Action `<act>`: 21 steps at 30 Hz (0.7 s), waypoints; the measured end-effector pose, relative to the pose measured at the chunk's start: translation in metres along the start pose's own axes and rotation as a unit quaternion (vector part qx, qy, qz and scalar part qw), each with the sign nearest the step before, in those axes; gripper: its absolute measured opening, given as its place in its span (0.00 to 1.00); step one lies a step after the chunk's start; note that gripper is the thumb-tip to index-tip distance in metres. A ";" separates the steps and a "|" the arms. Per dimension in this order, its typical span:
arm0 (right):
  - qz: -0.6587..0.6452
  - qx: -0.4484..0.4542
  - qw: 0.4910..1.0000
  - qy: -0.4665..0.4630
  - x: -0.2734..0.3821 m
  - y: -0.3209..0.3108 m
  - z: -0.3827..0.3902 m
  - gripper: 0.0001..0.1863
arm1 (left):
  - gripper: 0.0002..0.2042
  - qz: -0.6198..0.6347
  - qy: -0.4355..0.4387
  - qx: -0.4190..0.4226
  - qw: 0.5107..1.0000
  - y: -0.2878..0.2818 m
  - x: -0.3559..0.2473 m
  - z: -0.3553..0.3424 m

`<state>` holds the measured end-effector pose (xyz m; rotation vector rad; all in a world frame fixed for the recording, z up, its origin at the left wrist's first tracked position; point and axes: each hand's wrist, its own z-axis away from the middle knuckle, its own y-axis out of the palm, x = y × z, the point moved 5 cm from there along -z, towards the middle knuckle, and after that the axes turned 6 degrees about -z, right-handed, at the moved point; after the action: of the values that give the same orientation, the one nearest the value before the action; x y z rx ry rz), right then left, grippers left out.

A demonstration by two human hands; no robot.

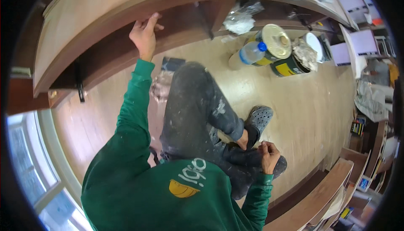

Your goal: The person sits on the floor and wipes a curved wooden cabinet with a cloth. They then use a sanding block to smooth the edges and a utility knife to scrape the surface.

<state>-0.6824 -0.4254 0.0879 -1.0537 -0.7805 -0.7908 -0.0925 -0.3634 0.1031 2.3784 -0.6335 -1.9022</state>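
Note:
My left hand (145, 37) is raised to the lower edge of a long wooden counter (126, 10), its fingers partly bent and apart. The fingertips are at the shadowed underside; whether they press on the wood is hard to tell. Nothing shows in this hand. Over my bent knee in dark, stained trousers (185, 104), my right hand (270, 157) is closed, with thumb and fingers pinched together. Anything between them is too small to make out.
Beyond my legs stand a clear bottle with a blue cap (254, 52), a lidded tub (275, 41), a black-and-yellow bucket (288, 67) and a white bucket (313, 45). A plastic bag (240, 20) lies under the counter. Wooden shelving (311, 189) runs along the right.

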 end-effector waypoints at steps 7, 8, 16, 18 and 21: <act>0.028 0.007 1.000 0.007 -0.025 -0.003 0.000 0.15 | 0.14 -0.412 0.021 0.087 0.907 -0.092 0.062 0.070; 0.033 0.008 0.999 0.005 -0.022 -0.003 0.001 0.16 | 0.14 -0.442 -0.001 0.107 0.891 -0.103 0.074 0.086; 0.038 0.004 0.999 -0.009 -0.027 -0.012 0.007 0.15 | 0.25 -0.525 0.162 0.305 0.778 -0.078 0.105 0.128; 0.066 -0.005 0.998 -0.001 -0.019 -0.016 0.014 0.14 | 0.27 -0.510 0.214 0.388 0.737 -0.053 0.121 0.129; 0.076 -0.018 0.997 -0.009 -0.012 -0.020 0.013 0.14 | 0.27 -0.493 0.233 0.467 0.697 -0.043 0.146 0.104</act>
<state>-0.7077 -0.4171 0.0906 -1.1404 -0.6948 -0.6693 -0.1528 -0.3485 -0.0703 4.3304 -0.2603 -0.8857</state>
